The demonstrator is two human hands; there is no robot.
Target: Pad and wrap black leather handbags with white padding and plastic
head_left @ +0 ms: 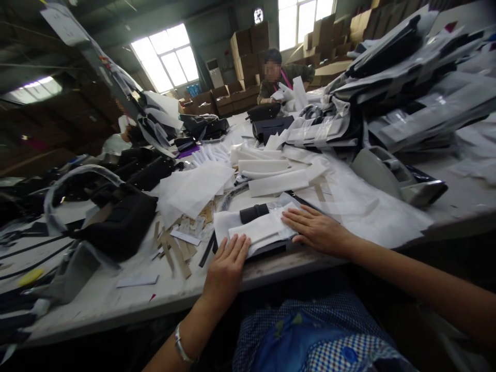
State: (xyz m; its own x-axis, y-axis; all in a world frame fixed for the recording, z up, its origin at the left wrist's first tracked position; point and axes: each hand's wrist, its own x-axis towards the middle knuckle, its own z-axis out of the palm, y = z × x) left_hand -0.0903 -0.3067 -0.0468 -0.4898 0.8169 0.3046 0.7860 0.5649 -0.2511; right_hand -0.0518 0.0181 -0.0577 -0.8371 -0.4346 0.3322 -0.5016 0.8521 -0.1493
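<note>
A dark handbag (pixel 253 213) lies flat at the table's front edge, partly covered by white foam wrapping (pixel 256 230). My left hand (pixel 227 266) rests on the near left end of the wrapping, fingers stretched out. Across the bag's right side my right hand (pixel 318 230) lies flat, its fingertips on the white sheet. Neither hand grips anything. Behind the bag, a curved handle (pixel 236 194) in clear wrap shows in part.
White foam pieces (pixel 277 181) and sheets (pixel 197 188) spread beyond the bag. A black handbag (pixel 120 222) stands at left, near brown paper strips (pixel 174 253). Wrapped bags (pixel 406 98) pile up at right, with a grey bag (pixel 382 173) below. A co-worker (pixel 271 77) is across the table (pixel 163 299).
</note>
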